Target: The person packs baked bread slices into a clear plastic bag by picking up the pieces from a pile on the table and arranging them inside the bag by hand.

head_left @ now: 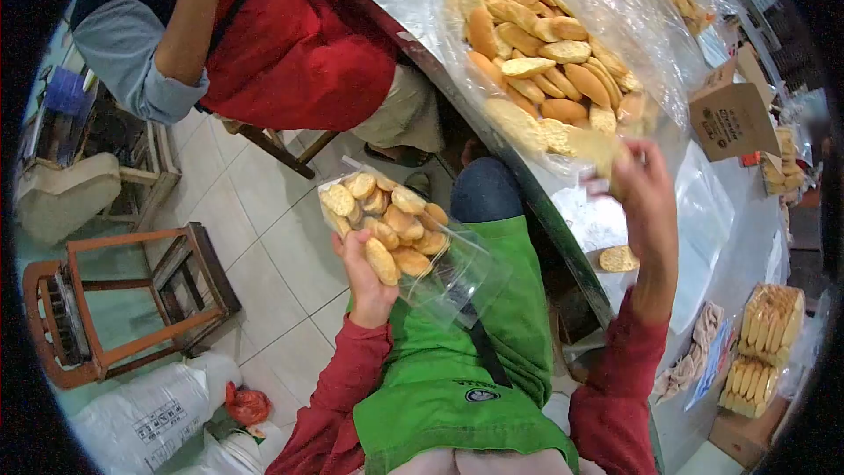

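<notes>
Over at the left, a brown wooden chair frame (132,233) lies on the pale tiled floor (294,259), and below it a white printed plastic sack (149,413) fills the lower-left corner. Upper left, a co-worker in a bright red apron (299,44) sits beside the counter (752,233).

Now the centre: here's the left hand (365,286), gripping a clear plastic bag (457,273) part-filled with golden, oval bread pieces (400,220), bare plastic trailing toward the lower right, above the wearer's green apron (466,343).

Up at upper centre, a big clear plastic sack (633,26) on the counter holds a heap of golden-brown oblong breads (563,62). Right at its lower edge, a flat, pale-yellow bread slice (598,148), blurred, and there's the right hand (644,185) pinching it, fingers blurred too! Just below, one lone bread slice (618,259) lies on the counter.

Far right, a brown cardboard box (730,114) stands with flaps up; lower right, two clear-wrapped bread packs (772,325) sit one beside the other.
</notes>
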Demonstrator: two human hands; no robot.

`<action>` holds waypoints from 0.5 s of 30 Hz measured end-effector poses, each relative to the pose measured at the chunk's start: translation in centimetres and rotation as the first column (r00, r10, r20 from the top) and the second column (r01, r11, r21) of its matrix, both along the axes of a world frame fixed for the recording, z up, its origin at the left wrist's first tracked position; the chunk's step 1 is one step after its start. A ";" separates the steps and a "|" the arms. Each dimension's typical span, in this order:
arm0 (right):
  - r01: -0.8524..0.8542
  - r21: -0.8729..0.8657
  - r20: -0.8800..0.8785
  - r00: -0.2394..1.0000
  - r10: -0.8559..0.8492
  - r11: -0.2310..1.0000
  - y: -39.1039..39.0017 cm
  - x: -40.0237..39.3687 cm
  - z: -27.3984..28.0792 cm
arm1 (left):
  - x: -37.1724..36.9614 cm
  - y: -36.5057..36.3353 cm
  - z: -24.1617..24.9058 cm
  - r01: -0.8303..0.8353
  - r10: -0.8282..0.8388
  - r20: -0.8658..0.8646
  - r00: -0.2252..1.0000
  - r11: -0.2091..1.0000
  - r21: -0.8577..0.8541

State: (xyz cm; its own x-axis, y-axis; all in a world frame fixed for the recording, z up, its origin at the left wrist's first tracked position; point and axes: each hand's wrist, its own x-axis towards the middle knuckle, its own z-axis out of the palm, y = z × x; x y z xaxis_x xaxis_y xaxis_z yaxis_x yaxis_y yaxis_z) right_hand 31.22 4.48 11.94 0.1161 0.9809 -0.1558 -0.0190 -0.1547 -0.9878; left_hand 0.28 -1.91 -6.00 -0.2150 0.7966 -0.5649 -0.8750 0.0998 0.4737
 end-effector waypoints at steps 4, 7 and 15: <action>-0.141 -0.190 0.043 0.988 0.151 0.972 -8.3 -2.5 -0.5 | 1.7 1.3 2.9 -0.119 0.109 -0.209 0.972 0.992 -0.036; -0.106 -0.282 -0.071 0.993 0.090 0.954 -12.2 -4.6 -3.1 | 2.3 1.8 3.1 -0.162 0.140 -0.265 0.954 0.985 -0.065; -0.142 -0.309 -0.247 0.967 0.065 0.941 -12.4 -9.5 -6.5 | 3.1 1.2 3.6 -0.209 0.177 -0.297 0.938 0.975 -0.079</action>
State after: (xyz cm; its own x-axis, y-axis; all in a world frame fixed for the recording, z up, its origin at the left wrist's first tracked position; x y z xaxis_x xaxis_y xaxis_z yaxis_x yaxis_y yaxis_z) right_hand 21.75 -7.91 5.43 -0.0600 0.8782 -0.4745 -0.2060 -0.4760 -0.8550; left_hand 3.40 -0.73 -2.37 -0.5238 0.6617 -0.5364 -0.7113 0.0066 0.7028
